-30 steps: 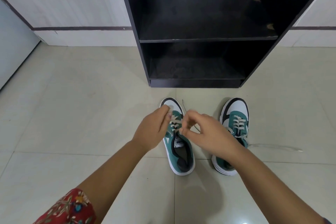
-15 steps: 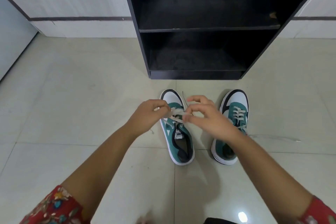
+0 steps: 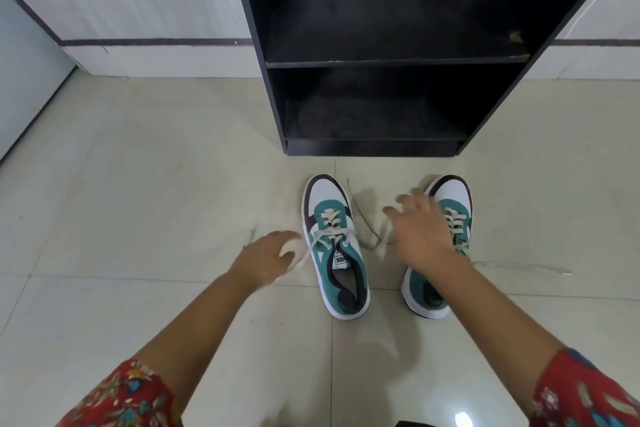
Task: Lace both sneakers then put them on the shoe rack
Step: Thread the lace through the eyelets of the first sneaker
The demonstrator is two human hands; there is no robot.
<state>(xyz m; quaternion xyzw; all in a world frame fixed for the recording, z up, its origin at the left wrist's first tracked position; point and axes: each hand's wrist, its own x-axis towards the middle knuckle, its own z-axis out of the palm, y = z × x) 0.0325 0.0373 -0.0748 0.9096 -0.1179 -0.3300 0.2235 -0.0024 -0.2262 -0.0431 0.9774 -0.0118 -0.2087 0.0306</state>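
Two teal, white and black sneakers stand on the tiled floor in front of the black shoe rack, toes toward it. The left sneaker has its cream lace crossed through the eyelets. One lace end lies loose on the floor to its right. My left hand, blurred, is curled beside that shoe's left side, closed on the other lace end. Spread open over the floor, my right hand covers part of the right sneaker and holds nothing.
The right sneaker's lace trails across the floor to the right. Both rack shelves show dark bare boards. A white wall with a dark stripe runs behind, and a pale door stands at the far left.
Both hands have come apart from over the left sneaker's laces. The left hand pulled its lace end out to the left; the right hand let go and swung right with fingers spread.
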